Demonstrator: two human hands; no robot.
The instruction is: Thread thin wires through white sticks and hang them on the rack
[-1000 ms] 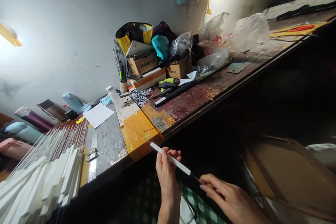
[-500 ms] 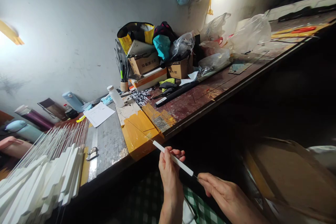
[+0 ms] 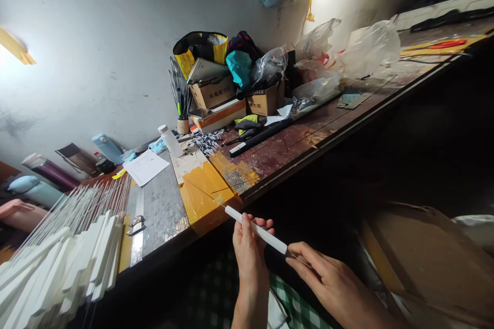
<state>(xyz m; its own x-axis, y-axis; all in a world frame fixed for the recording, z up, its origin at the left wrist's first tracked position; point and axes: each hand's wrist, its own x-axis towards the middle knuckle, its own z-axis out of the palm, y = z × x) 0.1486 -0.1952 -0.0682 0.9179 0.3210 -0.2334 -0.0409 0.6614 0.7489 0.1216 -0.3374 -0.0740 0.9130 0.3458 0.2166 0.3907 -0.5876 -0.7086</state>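
A slim white foam-like stick (image 3: 272, 239) slants over the dark gap in front of the bench. My left hand (image 3: 249, 247) is closed around its middle, thumb on top. From its far end a thin rod (image 3: 206, 193) reaches out over the yellow-taped block (image 3: 206, 193). My right hand (image 3: 314, 267) pinches at the near end, thumb and forefinger by the stick's tip, with a length of thin rod showing between them. Many similar white sticks (image 3: 77, 262) on thin rods lie in a pile at the left.
On the bench (image 3: 158, 216) are a metal clip (image 3: 136, 225), a paper sheet (image 3: 145, 167), a white bottle (image 3: 170, 141) and a heap of small black-and-white pieces (image 3: 208, 142). Boxes (image 3: 216, 93) and bags stand behind. A cardboard box (image 3: 424, 262) sits at lower right.
My right hand has shifted slightly up and its fingertips are now at the stick's near end. More of the rod shows between its fingers. My left hand has barely moved.
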